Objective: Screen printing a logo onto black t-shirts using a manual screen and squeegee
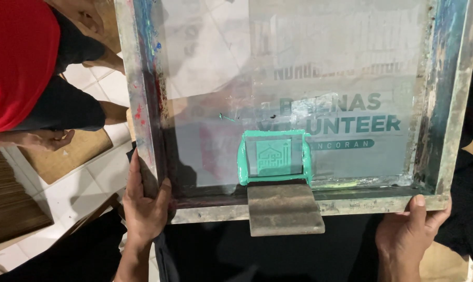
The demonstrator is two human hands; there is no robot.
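A large wooden screen-printing frame (142, 104) with a translucent mesh fills the view, stained with old ink. My left hand (145, 201) grips its near left corner. My right hand (411, 230) holds the near right edge, thumb on top of the rail. A small squeegee with a worn wooden handle (284, 209) rests against the near rail in the middle. A ridge of teal ink (275, 136) surrounds a square logo opening in the mesh just beyond it. Black fabric (236, 256) lies under the frame.
Another person in a red shirt (17, 57) and dark shorts sits at the upper left, one hand (51, 140) resting by the knee. White floor tiles (90, 177), a brown mat and a wooden board edge lie to the left.
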